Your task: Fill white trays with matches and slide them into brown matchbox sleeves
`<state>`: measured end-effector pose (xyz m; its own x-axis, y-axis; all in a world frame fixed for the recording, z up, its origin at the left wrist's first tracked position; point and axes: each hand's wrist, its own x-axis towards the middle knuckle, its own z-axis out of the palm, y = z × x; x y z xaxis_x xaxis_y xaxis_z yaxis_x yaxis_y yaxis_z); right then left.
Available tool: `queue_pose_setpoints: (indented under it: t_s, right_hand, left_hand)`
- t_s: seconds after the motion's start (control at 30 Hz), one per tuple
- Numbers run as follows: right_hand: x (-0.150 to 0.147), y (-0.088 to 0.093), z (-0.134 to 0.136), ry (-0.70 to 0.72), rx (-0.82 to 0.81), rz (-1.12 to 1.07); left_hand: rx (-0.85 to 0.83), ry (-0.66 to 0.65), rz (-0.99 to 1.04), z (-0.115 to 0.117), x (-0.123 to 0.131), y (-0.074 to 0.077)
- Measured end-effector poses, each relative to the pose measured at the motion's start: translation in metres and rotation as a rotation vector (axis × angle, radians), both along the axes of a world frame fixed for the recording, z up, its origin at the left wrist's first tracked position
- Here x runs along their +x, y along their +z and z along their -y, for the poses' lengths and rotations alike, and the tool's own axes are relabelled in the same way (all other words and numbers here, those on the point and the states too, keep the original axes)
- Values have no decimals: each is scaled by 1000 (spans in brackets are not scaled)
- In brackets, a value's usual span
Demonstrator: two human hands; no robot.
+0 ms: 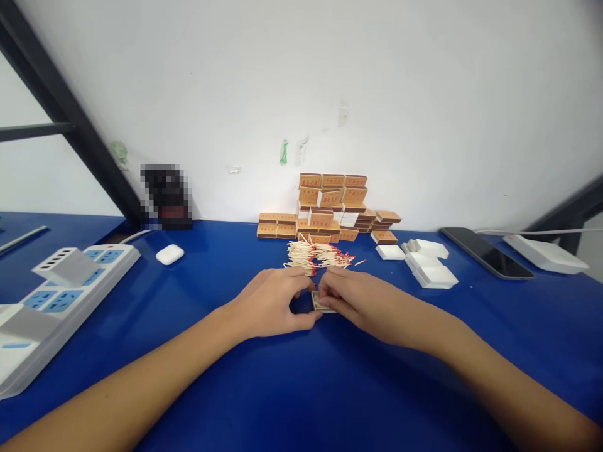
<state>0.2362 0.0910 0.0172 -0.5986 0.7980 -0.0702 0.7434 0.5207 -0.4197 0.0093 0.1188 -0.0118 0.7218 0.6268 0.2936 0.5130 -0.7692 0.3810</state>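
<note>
A small white matchbox tray (316,302) with matchsticks in it lies on the blue table between my hands. My left hand (276,302) curls around its left end, thumb at the near edge and fingers at the far side. Over the tray, my right hand (351,296) has its fingers pinched together; whatever they hold is hidden. Just beyond the hands lies a heap of red-tipped matches (300,256), with a single loose match (360,262) to its right.
Orange matchboxes (332,182) are stacked against the wall. White empty-looking trays (431,267) and a black phone (485,251) lie at the right, near a white flat device (546,254). At the left are a power strip (94,276) and a white earbud case (169,254).
</note>
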Motion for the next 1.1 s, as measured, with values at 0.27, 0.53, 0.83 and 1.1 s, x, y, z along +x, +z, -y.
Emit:
queue_pose_setpoints:
  t_s: [0.27,0.53,0.83,1.1]
  right_hand:
    - [21,-5,-50,-179,391,-132]
    - [20,-3,-92,-211,347,145]
    - [25,-5,-88,-221,386,179]
    - [49,7,-80,-181,379,70]
  left_hand:
    - [-19,23,-30,1,0,1]
    - [9,12,-18,0,-1,-2]
    - [-7,18,-23,-1,-1,-2]
    - [-3,5,-6,-1,-2,-1]
